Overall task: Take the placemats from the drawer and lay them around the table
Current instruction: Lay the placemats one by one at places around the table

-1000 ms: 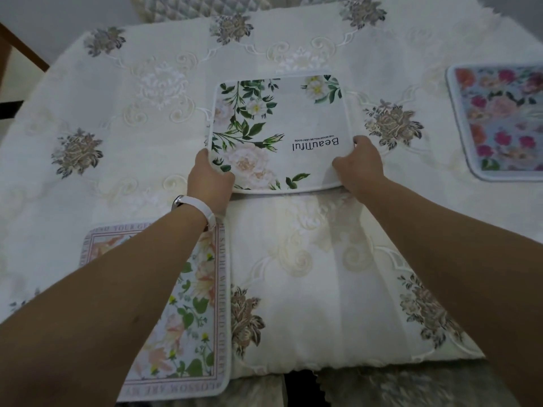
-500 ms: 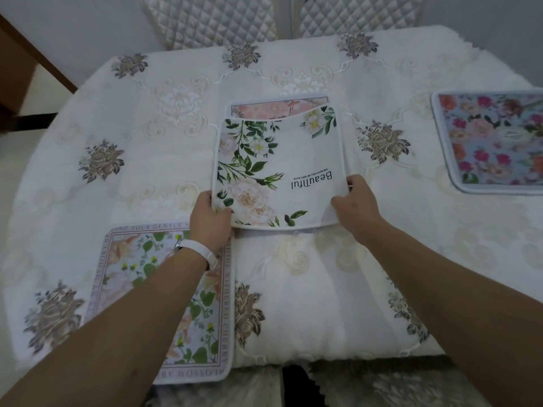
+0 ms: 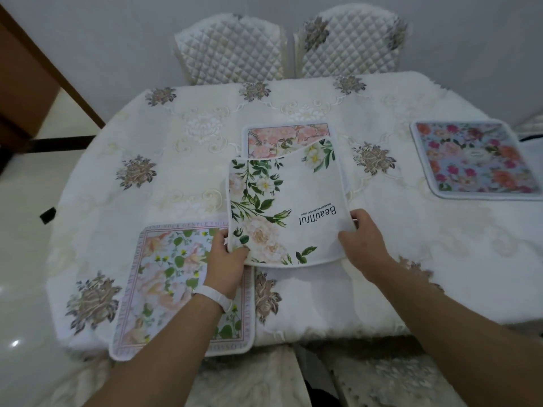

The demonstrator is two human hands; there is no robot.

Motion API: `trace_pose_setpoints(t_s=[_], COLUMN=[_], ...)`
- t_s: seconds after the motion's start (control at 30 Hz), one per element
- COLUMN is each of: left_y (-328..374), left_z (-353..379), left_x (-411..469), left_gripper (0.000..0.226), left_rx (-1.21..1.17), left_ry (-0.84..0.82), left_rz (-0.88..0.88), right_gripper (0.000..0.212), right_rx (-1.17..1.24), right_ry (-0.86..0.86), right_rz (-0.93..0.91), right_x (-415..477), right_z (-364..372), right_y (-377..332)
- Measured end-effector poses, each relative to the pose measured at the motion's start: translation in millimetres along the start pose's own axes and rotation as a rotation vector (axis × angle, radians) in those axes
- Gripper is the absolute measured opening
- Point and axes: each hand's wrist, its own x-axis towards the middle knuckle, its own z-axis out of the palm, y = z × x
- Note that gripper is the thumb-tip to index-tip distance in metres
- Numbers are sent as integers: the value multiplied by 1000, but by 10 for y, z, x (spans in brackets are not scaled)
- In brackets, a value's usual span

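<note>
Placemats are the matter under inspection. Nearest, a rectangular fabric placemat with a pink lettered border and green-leaf floral print (image 3: pixel 164 283) lies flat at the near left edge of the round table under its cream embroidered cloth (image 3: pixel 440 245), apparently set for that seat.

Just beyond, a white cloth placemat printed with cream roses, green leaves and the word "Beautiful" (image 3: pixel 282 212) is held off the cloth. The left hand (image 3: pixel 226 257) pinches its near left corner; the right hand (image 3: pixel 360 240) clamps its near right edge, fingers closed. Two-handed holding seems intended to keep the limp mat spread.

Under its far end lies a pink-flowered placemat with white edging (image 3: pixel 282 139).

Far right, a blue-grey placemat with red and pink roses (image 3: pixel 473 160) lies flat. Two quilted chair backs (image 3: pixel 288 48) stand beyond.
</note>
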Motion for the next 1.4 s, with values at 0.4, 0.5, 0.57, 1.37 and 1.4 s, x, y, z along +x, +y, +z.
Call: trace_pose_setpoints(t_s=[0.4,0.5,0.57,1.37,1.4], left_y=[-250,-433,-527,-419,-402], left_z=[-380,-426,-438,-696,-768], left_x=[-494,-611,-708,-813,-774], left_gripper=[36,39,39,51,52], left_rx=[-213,-180,-141,-268,-251], left_ry=[67,10,-37,-49,-64], left_rz=[-82,-127,-141,-98,-80], right_gripper=[22,20,20,20,28], right_rx=[130,206,262,495,399], right_ry=[57,93,84,-86,-43], right_rz=[190,280,342,457,426], right_x=[-1210,-1474,-1611,-1766,-1673], right_z=[542,772,872,1245,1178], right_y=[-5,45,73,-104,-75])
